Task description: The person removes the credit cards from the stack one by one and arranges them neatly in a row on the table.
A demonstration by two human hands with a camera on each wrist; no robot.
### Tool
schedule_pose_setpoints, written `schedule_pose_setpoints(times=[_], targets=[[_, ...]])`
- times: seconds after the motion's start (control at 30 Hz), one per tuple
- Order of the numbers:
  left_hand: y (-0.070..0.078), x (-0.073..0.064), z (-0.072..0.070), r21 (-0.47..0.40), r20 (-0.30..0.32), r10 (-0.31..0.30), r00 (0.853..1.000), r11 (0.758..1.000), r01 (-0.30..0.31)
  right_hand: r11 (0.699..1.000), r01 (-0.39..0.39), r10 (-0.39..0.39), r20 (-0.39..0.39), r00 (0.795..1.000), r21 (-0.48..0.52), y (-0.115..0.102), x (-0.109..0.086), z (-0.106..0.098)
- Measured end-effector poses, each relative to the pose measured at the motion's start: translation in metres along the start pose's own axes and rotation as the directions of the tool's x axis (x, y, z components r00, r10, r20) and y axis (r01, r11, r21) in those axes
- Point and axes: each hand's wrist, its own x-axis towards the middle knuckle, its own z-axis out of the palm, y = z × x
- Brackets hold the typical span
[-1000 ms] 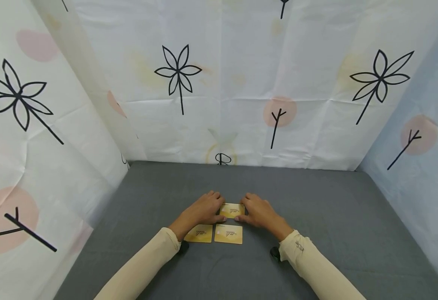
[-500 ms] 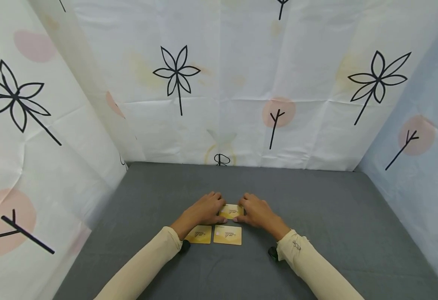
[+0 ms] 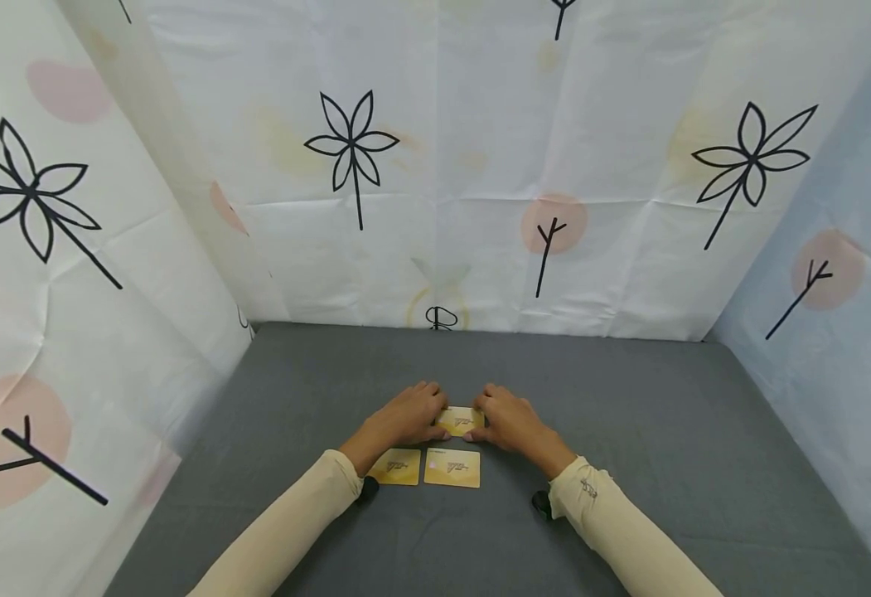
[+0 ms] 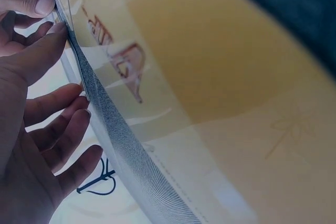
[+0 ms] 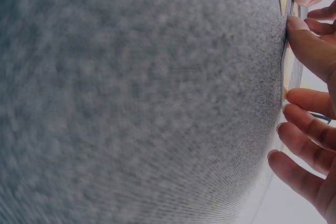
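A yellow card (image 3: 459, 421) with a printed emblem lies flat on the grey table, between my two hands. My left hand (image 3: 408, 416) holds its left end, thumb at the near edge and fingers at the far edge. On the opposite end, my right hand (image 3: 511, 419) grips it the same way. Two like cards lie side by side just nearer to me: a left card (image 3: 399, 468), partly hidden by my left wrist, and a right card (image 3: 452, 469). In the left wrist view, one card (image 4: 220, 66) fills much of the picture, beyond my left hand (image 4: 47, 124).
Grey cloth (image 3: 629, 414) covers the table. White fabric walls (image 3: 480, 124) with printed flowers stand behind it and on both sides. Dark wrist cameras (image 3: 543, 504) hang under my cream sleeves (image 3: 629, 531).
Both hands stay on the far card, with only a very slight shift of the right hand toward the left. The head view has moved a little. The two nearer cards lie as before.
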Motion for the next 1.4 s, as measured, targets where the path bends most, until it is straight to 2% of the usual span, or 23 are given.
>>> schedule_pose_setpoints(times=[0.37,0.67,1.03,1.4], targets=[[0.0013,0.0007,-0.0017,-0.035,0.030,-0.028,0.999,0.999,0.029,0.999,-0.033,0.033,0.015,0.999,0.019,-0.0013,-0.0022,-0.0007],[0.0017,-0.0003,-0.0001,-0.029,0.013,-0.025,1.000,0.999,0.026,1.000,-0.013,0.013,0.007,1.000,0.010,-0.0002,-0.0017,0.0008],[0.0049,-0.0022,-0.0015,-0.052,0.024,-0.033,0.999,0.998,0.034,0.999,-0.033,0.032,0.028,0.999,0.032,-0.0012,-0.0016,-0.0011],[0.0065,-0.0017,-0.0021,-0.038,0.047,-0.036,0.998,0.999,0.038,0.996,-0.050,0.045,0.070,0.997,0.071,-0.0021,0.0007,-0.0035]])
